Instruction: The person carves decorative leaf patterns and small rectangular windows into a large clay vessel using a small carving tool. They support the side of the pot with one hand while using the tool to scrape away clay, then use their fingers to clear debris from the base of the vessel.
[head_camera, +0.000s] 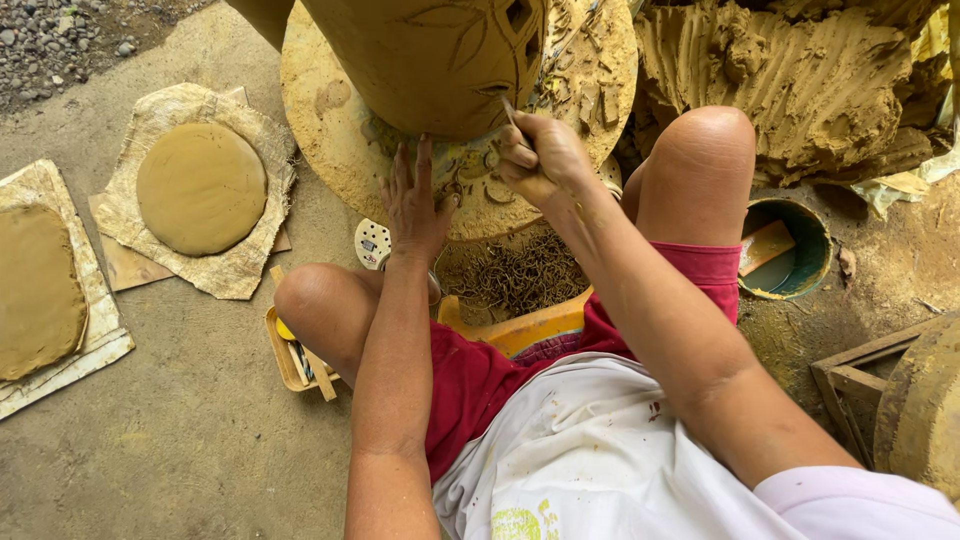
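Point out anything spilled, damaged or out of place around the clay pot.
Nothing looks damaged. Clay shavings lie heaped below the round board, under the clay pot. The right hand grips a thin tool; the left hand rests flat at the pot's base.

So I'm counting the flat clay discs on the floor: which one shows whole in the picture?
The round disc on crumpled paper, nearer the left hand. The other disc is cut off by the picture's left edge.
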